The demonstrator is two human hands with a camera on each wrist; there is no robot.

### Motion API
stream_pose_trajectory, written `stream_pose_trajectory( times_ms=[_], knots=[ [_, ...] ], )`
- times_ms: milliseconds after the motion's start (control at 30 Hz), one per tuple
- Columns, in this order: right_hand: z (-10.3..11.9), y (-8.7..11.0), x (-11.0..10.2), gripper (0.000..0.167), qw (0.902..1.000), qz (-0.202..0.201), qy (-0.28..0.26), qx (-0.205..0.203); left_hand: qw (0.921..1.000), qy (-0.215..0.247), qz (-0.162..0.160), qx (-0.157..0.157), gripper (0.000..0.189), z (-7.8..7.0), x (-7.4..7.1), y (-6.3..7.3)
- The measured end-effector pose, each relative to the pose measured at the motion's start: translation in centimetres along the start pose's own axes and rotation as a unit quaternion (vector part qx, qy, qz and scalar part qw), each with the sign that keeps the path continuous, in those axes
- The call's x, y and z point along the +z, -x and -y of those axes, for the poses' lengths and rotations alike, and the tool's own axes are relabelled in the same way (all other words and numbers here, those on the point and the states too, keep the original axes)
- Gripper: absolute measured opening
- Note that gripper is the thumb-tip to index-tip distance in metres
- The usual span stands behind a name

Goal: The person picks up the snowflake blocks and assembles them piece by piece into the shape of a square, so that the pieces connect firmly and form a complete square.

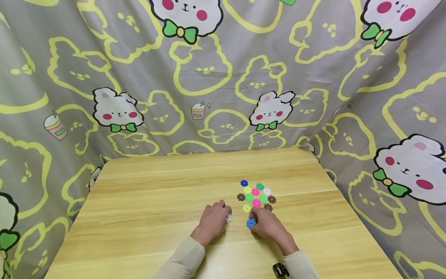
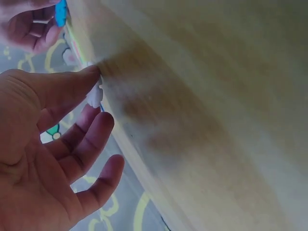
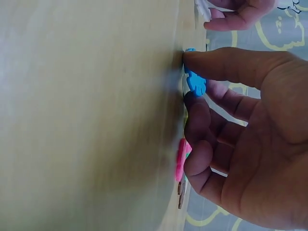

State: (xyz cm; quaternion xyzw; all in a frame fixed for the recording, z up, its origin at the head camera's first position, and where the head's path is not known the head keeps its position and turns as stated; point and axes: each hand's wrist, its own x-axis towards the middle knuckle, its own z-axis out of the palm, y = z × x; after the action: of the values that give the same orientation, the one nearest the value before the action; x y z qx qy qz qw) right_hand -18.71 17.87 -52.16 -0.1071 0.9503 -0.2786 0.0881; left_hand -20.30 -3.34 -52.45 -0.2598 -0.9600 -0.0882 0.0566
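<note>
My left hand (image 1: 213,219) pinches a white notched plastic disc (image 1: 229,217) between thumb and fingers, low over the table. In the left wrist view, the thumb presses on this white disc (image 2: 95,95) while the other fingers are loosely bent. To the right, my right hand (image 1: 270,224) pinches a blue notched disc (image 1: 251,223) of the same flower-like kind. The right wrist view shows the blue disc (image 3: 196,81) tilted up between thumb and fingers. Just beyond the right hand lies a flat group of coloured discs, among them a pink one (image 1: 256,203) and a yellow one (image 1: 246,208).
A wooden table (image 1: 146,205) spreads under both hands. The group's far side has a dark blue disc (image 1: 244,183), a green disc (image 1: 259,186) and a white disc (image 1: 267,192). A grey patterned curtain (image 1: 223,83) surrounds the table's back and sides.
</note>
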Motion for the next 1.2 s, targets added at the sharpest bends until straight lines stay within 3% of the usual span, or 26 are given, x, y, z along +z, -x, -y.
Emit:
stream_pose_trajectory(
  times_ms=[167, 267, 333, 433, 500, 667, 867, 933, 1033, 1200],
  knots=[
    [-0.2, 0.3, 0.1, 0.026, 1.0000, 0.006, -0.001, -0.007, 0.9970, 0.078, -0.004, 0.005, 0.015, 0.3, -0.1, 0.2],
    [-0.4, 0.5, 0.2, 0.024, 0.9998, 0.008, -0.012, -0.015, 0.9901, 0.140, 0.005, -0.007, 0.010, 0.3, -0.3, 0.3],
    [-0.4, 0.5, 0.2, 0.022, 0.9994, 0.004, -0.026, -0.023, 0.9829, 0.182, 0.008, -0.023, 0.007, 0.3, -0.7, 0.3],
    [0.2, 0.3, 0.1, 0.022, 0.9973, -0.018, -0.061, -0.037, 0.9644, 0.257, 0.004, -0.062, 0.002, 0.4, -1.8, 0.3],
    [0.8, 0.2, -0.1, 0.021, 0.9936, -0.044, -0.091, -0.050, 0.9437, 0.317, -0.006, -0.094, 0.004, 0.5, -2.7, 0.3],
    [2.8, 0.0, -0.5, 0.014, 0.9760, -0.117, -0.148, -0.108, 0.8750, 0.454, -0.050, -0.160, 0.008, 0.5, -4.9, 0.5],
    [4.6, 0.0, -0.7, 0.013, 0.9576, -0.174, -0.172, -0.153, 0.7981, 0.558, -0.088, -0.210, 0.013, 0.1, -6.8, 1.0],
    [5.0, 0.1, -0.8, 0.012, 0.9537, -0.182, -0.178, -0.160, 0.7760, 0.581, -0.095, -0.225, 0.014, 0.0, -7.2, 1.1],
    [5.4, 0.2, -0.9, 0.010, 0.9480, -0.187, -0.188, -0.176, 0.7545, 0.602, -0.101, -0.240, 0.017, -0.1, -7.4, 1.3],
    [5.8, 0.4, -0.7, 0.008, 0.9424, -0.194, -0.192, -0.193, 0.7331, 0.624, -0.096, -0.254, 0.018, -0.3, -7.3, 1.6]
  ],
)
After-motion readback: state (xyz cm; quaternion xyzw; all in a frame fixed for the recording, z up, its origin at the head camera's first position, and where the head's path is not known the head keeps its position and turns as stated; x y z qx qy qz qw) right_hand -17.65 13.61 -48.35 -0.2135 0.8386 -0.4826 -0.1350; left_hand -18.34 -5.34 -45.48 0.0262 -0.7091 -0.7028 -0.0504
